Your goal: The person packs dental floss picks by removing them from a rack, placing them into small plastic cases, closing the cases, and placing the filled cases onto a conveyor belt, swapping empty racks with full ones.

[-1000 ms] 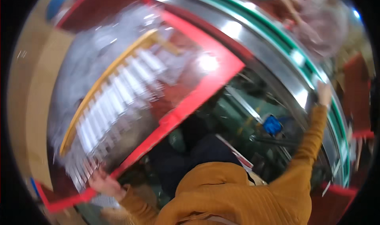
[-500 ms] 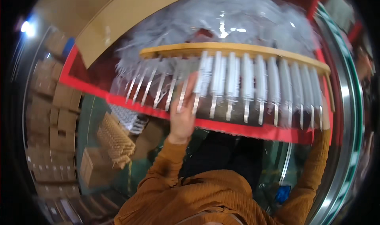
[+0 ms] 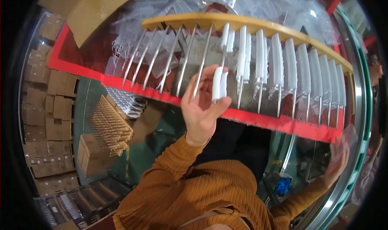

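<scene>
A wooden bar (image 3: 250, 21) carries a row of thin metal rods (image 3: 185, 60) pointing toward me. Folded white pieces (image 3: 291, 64) sit on the rods in the middle and to the right; several rods at the left are bare. My left hand (image 3: 204, 108) is closed at the near end of one rod, thumb in front and fingers behind, around a white folded piece (image 3: 217, 84) on that rod. Another white piece sits higher on the same rod. Off the table's right corner, my right hand (image 3: 338, 157) is smeared by motion; something translucent shows by its fingertips.
A heap of clear plastic pieces (image 3: 258, 1) lies behind the bar on the red-edged table (image 3: 81, 68). Cardboard (image 3: 93, 15) leans at the far left. Stacked cartons (image 3: 60, 125) and wooden racks (image 3: 111, 125) stand on the left. A metal-and-green rail (image 3: 361, 88) runs along the right.
My left hand has shifted right along the row and now grips a white piece near a rod's end. My right hand has left the rack's right end and moved nearer to me.
</scene>
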`<state>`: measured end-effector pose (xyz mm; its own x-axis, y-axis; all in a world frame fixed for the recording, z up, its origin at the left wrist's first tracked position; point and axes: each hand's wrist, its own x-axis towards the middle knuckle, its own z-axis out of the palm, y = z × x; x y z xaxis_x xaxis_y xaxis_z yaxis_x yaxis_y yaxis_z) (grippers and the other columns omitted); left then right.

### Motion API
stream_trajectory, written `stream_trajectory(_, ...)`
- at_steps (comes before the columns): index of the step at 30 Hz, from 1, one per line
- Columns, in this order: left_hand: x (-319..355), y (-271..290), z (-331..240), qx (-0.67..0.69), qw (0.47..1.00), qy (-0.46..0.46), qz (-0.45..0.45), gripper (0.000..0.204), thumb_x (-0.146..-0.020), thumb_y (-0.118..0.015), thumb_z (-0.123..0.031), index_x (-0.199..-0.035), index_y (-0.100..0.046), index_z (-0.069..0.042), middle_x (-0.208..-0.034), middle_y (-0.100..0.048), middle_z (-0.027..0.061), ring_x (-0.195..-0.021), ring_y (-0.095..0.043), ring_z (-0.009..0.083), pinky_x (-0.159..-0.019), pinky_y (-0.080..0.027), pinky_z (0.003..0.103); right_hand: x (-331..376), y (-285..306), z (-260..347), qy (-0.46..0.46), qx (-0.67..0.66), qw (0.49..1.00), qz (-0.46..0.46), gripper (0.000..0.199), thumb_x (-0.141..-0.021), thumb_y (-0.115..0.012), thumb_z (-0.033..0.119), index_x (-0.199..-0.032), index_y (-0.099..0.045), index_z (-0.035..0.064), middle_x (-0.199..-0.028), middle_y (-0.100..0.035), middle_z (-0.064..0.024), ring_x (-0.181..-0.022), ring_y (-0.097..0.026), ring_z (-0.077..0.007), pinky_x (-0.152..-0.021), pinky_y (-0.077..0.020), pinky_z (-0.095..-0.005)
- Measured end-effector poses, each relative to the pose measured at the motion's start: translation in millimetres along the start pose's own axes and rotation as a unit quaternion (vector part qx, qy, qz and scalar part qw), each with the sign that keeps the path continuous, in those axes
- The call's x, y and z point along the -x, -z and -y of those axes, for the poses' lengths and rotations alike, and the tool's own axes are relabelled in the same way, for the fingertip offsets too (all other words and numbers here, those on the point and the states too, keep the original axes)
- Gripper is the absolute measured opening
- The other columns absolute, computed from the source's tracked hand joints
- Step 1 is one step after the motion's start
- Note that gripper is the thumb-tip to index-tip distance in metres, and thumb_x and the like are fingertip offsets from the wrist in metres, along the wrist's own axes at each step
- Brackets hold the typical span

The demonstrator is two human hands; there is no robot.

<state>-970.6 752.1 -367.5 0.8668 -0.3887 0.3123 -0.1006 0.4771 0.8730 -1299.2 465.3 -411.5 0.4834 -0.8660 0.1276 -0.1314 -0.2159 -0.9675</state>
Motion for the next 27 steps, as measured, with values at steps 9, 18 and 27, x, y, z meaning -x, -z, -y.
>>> stream_trajectory(9, 96.9, -9.3, 23.1, 0.083, 0.978, 0.087, 0.172, 0.057, -0.079, -0.059, -0.027, -0.119, -0.029, 0.001, -0.109, -0.053, 0.0230, -0.104, -0.053, 0.0297, -0.105, -0.009, 0.051, 100.1, -198.1, 53.1, -0.198, -0.339, 0.871, 0.296, 0.061, -0.075, -0.060, 0.044, -0.112, -0.042, -0.0007, -0.120, -0.043, -0.0222, -0.106, -0.049, -0.0345, -0.086, -0.0426, -0.0444)
stream_trajectory(18, 101.6, 10.0, 28.6, -0.209, 0.936, 0.061, 0.275, 0.076, -0.082, -0.052, -0.048, -0.128, -0.030, 0.008, -0.127, -0.037, 0.0231, -0.121, -0.033, 0.0321, -0.098, -0.029, 0.042, 96.9, -210.1, 64.0, -0.287, -0.356, 0.845, 0.277, 0.042, -0.086, -0.050, 0.025, -0.112, -0.048, -0.0065, -0.105, -0.056, -0.0164, -0.095, -0.055, -0.0200, -0.079, -0.0462, -0.0294)
stream_trajectory(27, 8.5, 7.9, 22.7, -0.102, 0.983, -0.120, 0.089, 0.070, -0.081, -0.052, -0.029, -0.134, -0.020, 0.004, -0.137, -0.025, 0.0201, -0.127, -0.027, 0.0297, -0.105, -0.021, 0.039, 82.6, -218.3, 71.3, -0.255, -0.320, 0.885, 0.224, 0.029, -0.085, -0.049, 0.024, -0.095, -0.057, -0.0024, -0.087, -0.059, -0.0086, -0.078, -0.055, -0.0122, -0.068, -0.0453, -0.0246)
